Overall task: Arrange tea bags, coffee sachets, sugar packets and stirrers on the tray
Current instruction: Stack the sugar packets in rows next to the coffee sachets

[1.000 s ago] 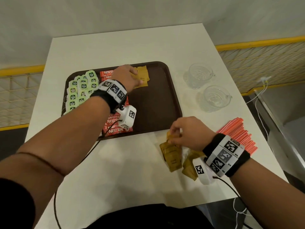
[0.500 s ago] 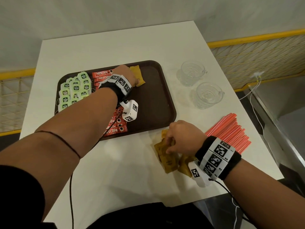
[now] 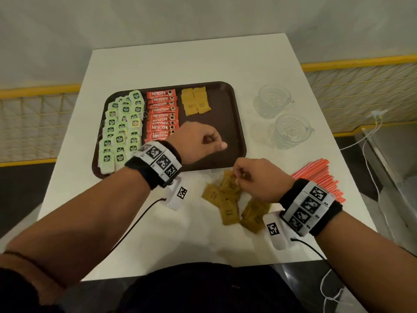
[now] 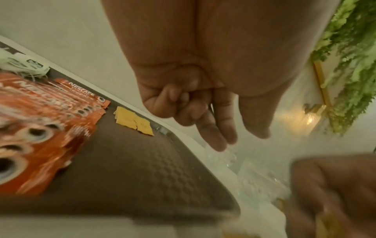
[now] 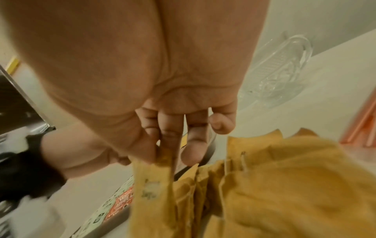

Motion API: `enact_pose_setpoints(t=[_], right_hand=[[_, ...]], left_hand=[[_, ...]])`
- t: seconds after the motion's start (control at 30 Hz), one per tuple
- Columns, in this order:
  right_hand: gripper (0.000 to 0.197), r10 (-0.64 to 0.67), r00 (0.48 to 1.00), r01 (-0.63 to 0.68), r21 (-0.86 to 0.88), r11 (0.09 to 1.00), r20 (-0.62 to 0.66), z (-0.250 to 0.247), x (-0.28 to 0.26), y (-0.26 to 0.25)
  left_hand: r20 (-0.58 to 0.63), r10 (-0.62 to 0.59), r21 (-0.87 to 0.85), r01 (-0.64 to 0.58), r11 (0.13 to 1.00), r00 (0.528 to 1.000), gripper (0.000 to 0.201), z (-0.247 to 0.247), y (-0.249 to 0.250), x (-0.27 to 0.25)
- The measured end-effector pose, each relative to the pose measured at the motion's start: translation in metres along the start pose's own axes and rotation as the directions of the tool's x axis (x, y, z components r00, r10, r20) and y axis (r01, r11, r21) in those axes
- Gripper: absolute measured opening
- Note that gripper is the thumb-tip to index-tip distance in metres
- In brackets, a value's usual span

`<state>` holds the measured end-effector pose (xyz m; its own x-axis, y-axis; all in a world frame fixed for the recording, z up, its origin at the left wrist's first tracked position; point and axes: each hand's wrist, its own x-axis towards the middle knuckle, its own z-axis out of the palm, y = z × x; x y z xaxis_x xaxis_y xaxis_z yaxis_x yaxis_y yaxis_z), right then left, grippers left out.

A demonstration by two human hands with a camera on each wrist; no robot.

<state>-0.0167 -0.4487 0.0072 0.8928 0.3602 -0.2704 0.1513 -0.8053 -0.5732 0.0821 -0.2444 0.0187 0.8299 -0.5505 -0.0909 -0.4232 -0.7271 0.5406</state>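
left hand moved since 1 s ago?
Yes. The left hand has pulled back from the two sugar packets at the tray's far edge toward its near edge, empty, close to the right hand.

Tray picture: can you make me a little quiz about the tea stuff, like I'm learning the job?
1. True or false: the orange plastic stirrers already lie on the dark brown plastic tray.
2. Which hand pinches a brown paper sugar packet: A left hand, B right hand?
3. Fill in: the two yellow sugar packets on the tray lie beside the red ___ sachets.

Key: 1 false; 2 B; 3 coffee.
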Motion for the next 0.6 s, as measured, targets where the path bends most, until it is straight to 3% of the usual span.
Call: enact_pose_setpoints(t=[0.13,0.23,0.3,0.43,0.6], right_hand=[[0.015,-0.003,0.991,0.015,0.092,0.996,-0.13,-0.003,0.0,0.011],[0.017,0.013,0.985,0.013,0.151,0.988,-0.173,-0.005,0.003,0.016],[0.017,0.022,0.983,0.01,0.171,0.985,-0.18,-0.006,0.004,0.018],[0.016,0.012,0.98,0.025,0.181,0.983,-0.198,-0.005,0.004,0.018],[0.017,0.022,0.963,0.05,0.26,0.964,-0.268,-0.006,0.008,0.014]], left_hand=[[0.215,-0.018,0.049,0.008,0.999,0.976,0.032,0.024,0.007,-0.032],[0.307,-0.041,0.148,-0.006,0.989,0.951,0.037,0.047,0.009,-0.044],[0.291,-0.041,0.132,0.002,0.991,0.956,0.038,0.058,0.013,-0.047],[0.149,-0.033,-0.05,0.041,0.998,0.988,0.034,0.063,0.02,-0.044],[0.02,-0.028,-0.091,0.03,0.995,0.999,0.024,0.059,0.024,-0.039]])
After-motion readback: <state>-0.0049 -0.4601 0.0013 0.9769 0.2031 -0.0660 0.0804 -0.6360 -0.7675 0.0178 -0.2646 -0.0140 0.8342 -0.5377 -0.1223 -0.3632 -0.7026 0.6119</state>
